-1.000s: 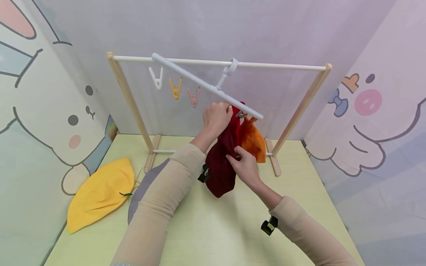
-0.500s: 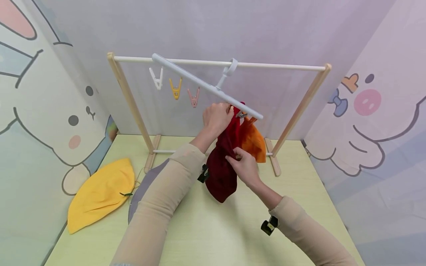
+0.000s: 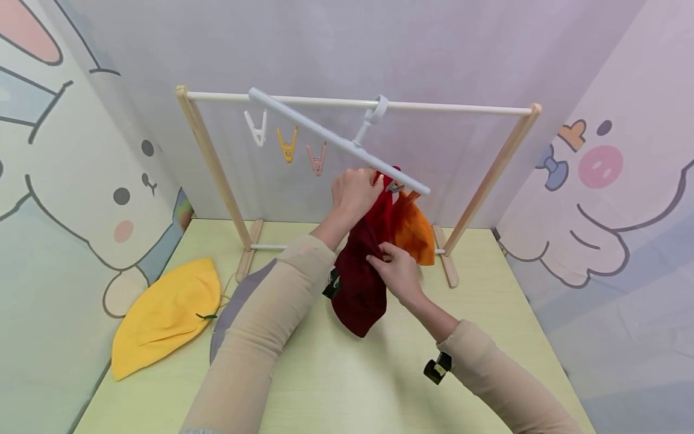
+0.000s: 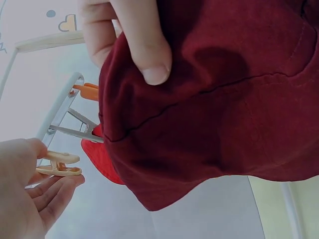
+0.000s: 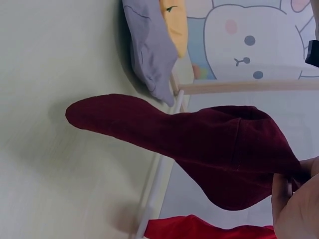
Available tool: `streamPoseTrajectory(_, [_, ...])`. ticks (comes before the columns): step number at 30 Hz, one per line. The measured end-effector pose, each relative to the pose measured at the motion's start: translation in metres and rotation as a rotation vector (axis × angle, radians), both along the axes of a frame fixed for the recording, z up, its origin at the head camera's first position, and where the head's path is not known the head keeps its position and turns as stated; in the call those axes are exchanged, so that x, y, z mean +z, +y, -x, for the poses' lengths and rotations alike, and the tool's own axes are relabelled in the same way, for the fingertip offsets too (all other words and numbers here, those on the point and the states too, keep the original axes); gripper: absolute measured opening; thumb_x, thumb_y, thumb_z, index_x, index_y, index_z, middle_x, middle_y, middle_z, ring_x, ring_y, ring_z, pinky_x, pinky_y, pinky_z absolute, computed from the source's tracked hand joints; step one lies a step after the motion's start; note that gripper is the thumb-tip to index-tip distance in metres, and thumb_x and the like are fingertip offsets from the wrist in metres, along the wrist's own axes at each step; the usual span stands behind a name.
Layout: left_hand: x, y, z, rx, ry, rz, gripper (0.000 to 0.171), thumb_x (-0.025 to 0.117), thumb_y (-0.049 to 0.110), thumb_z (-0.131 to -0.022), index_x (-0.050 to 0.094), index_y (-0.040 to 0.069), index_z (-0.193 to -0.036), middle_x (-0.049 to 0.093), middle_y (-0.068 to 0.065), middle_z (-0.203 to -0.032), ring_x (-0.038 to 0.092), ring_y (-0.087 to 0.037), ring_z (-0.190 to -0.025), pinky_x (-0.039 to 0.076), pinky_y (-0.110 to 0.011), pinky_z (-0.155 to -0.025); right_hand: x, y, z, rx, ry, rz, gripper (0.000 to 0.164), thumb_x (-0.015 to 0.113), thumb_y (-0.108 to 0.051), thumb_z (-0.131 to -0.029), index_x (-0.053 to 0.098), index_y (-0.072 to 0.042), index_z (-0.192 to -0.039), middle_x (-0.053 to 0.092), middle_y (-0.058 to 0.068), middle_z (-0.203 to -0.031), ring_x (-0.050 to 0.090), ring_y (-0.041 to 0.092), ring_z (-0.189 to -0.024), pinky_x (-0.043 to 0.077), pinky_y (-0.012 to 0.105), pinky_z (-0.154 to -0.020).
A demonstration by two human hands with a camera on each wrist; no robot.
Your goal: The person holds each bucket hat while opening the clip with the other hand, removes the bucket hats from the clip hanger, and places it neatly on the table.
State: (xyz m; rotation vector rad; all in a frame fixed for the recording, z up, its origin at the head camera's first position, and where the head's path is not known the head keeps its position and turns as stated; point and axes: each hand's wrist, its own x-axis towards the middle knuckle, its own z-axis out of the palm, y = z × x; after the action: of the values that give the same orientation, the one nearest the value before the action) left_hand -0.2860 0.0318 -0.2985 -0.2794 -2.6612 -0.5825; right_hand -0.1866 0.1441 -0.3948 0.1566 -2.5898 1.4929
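Note:
In my left hand (image 3: 355,191) I pinch a beige clothes peg (image 4: 60,164), which hangs at the pale hanger bar (image 3: 338,141). The peg's tips stand a little apart from the cloth in the left wrist view. My right hand (image 3: 400,274) pinches a dark red fabric hat (image 3: 360,295) between thumb and fingers, its lower part hanging loose above the table. Behind it a bright red cloth (image 4: 102,162) hangs from a grey peg (image 4: 79,129). An orange cloth (image 3: 416,235) hangs at the hanger's right end, under an orange peg (image 4: 88,91).
The hanger hooks over the white rail of a wooden rack (image 3: 490,175). White (image 3: 257,128), yellow (image 3: 287,144) and pink (image 3: 316,159) pegs dangle at its left. A yellow hat (image 3: 168,316) and a grey-purple hat (image 5: 152,47) lie on the table's left side.
The dark red hat's loose lower part has swung slightly down and to the left. Both hands stay almost in the same place.

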Motion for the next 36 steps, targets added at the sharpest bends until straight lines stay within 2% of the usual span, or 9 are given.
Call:
streamPoseTrajectory(7, [0.001, -0.001, -0.001, -0.004, 0.014, -0.003, 0.035, 0.048, 0.039, -0.085, 0.044, 0.016, -0.059, 0.034, 0.001, -0.049, 0.034, -0.015, -0.044, 0.025, -0.024, -0.040, 0.000, -0.002, 0.000, 0.016, -0.046, 0.043, 0.011, 0.064, -0.025, -0.077, 0.061, -0.014, -0.080, 0.062, 0.002, -0.071, 0.055, 0.015, -0.060, 0.047, 0.027, -0.054])
streamPoseTrajectory(14, [0.001, -0.001, -0.001, -0.003, -0.010, 0.000, 0.035, 0.048, 0.040, -0.085, 0.043, 0.016, -0.059, 0.032, 0.001, -0.050, 0.032, -0.015, -0.044, 0.024, -0.024, -0.040, -0.002, -0.004, 0.000, 0.019, -0.106, 0.064, 0.012, 0.064, -0.025, -0.077, 0.061, -0.014, -0.081, 0.060, 0.003, -0.066, 0.050, 0.015, -0.055, 0.043, 0.026, -0.049])
streamPoseTrajectory(21, [0.001, -0.002, 0.000, -0.002, -0.018, 0.005, 0.036, 0.047, 0.040, -0.085, 0.041, 0.016, -0.059, 0.029, 0.001, -0.050, 0.028, -0.015, -0.045, 0.024, -0.024, -0.040, -0.008, -0.005, 0.002, 0.038, -0.145, 0.117, 0.011, 0.064, -0.023, -0.078, 0.061, -0.012, -0.080, 0.061, 0.003, -0.075, 0.055, 0.016, -0.064, 0.047, 0.026, -0.057])
streamPoseTrajectory(29, [0.002, -0.001, -0.001, 0.000, -0.027, -0.002, 0.034, 0.048, 0.040, -0.084, 0.044, 0.016, -0.060, 0.034, 0.000, -0.050, 0.035, -0.016, -0.044, 0.027, -0.024, -0.039, -0.018, -0.008, 0.003, 0.036, -0.221, 0.158, 0.011, 0.063, -0.022, -0.079, 0.060, -0.013, -0.083, 0.061, 0.003, -0.086, 0.055, 0.018, -0.077, 0.048, 0.028, -0.064])
streamPoseTrajectory(36, [0.001, 0.000, 0.000, -0.004, -0.037, -0.004, 0.031, 0.049, 0.040, -0.084, 0.048, 0.017, -0.063, 0.041, 0.000, -0.051, 0.041, -0.017, -0.045, 0.030, -0.023, -0.040, -0.027, -0.012, 0.002, 0.059, -0.283, 0.263, 0.012, 0.063, -0.016, -0.079, 0.060, -0.007, -0.086, 0.059, 0.006, -0.086, 0.053, 0.018, -0.072, 0.047, 0.026, -0.063])
